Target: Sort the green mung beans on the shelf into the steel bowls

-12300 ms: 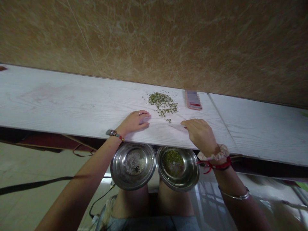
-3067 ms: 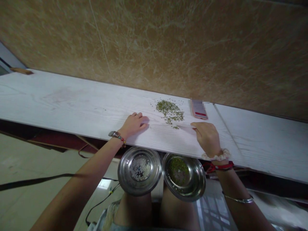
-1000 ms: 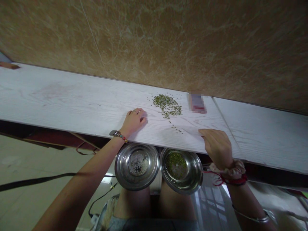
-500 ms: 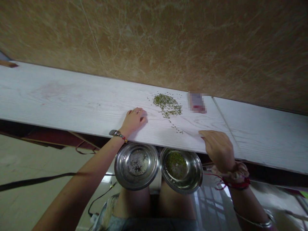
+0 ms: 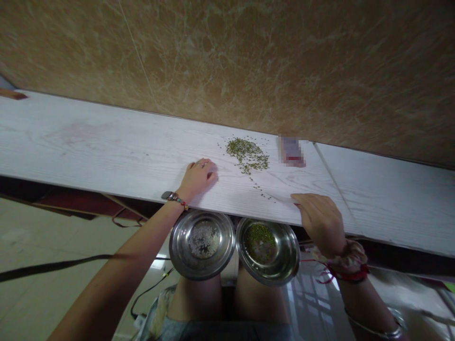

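A small heap of green beans (image 5: pixel 248 154) lies on the white wooden tabletop (image 5: pixel 106 147), with a thin trail of beans running toward the near edge. My left hand (image 5: pixel 197 176) rests on the table left of the heap, fingers curled under, and what they cover is hidden. My right hand (image 5: pixel 319 218) lies at the table's near edge, fingers together and pressed flat at the end of the bean trail. On my knees below the edge sit two steel bowls: the left bowl (image 5: pixel 202 244) holds white grains, the right bowl (image 5: pixel 268 250) holds green beans.
A pink phone (image 5: pixel 291 150) lies on the table right of the bean heap, near the brown marbled wall (image 5: pixel 249 61). A seam (image 5: pixel 330 177) splits the tabletop on the right. A dark cable (image 5: pixel 53 271) crosses the tiled floor at the left.
My right hand has slid back from the bean heap to the table's near edge, drawing a thin trail of beans with it. My left hand has stayed in place.
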Available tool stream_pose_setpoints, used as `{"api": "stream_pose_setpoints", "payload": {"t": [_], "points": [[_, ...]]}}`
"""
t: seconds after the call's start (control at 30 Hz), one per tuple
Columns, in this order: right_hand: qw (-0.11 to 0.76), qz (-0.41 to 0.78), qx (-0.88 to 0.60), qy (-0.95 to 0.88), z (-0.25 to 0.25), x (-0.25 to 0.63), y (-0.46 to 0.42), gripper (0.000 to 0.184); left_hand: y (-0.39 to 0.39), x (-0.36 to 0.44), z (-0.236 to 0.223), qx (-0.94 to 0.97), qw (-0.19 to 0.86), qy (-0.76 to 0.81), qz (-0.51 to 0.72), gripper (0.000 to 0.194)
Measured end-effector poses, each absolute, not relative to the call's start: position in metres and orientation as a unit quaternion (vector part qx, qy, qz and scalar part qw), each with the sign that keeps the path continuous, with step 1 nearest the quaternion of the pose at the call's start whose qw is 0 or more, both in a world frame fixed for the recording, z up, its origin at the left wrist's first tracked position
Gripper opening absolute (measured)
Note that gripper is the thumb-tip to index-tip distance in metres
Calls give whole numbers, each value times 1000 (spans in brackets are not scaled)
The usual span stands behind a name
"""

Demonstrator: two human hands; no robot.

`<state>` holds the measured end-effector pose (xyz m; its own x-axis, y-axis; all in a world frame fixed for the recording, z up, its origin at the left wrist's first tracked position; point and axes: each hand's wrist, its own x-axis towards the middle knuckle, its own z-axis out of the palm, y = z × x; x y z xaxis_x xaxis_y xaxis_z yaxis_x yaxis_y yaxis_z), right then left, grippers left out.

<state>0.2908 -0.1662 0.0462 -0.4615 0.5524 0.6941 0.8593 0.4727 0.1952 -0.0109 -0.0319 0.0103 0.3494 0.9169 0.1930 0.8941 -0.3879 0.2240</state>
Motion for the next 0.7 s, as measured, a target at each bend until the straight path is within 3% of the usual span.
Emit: {"api": "stream_pose_setpoints", "payload": {"t": [0.7], "points": [[260, -285, -441, -811, 40, 288, -147, 25, -30, -13, 5, 822, 24, 547, 159, 32]]}}
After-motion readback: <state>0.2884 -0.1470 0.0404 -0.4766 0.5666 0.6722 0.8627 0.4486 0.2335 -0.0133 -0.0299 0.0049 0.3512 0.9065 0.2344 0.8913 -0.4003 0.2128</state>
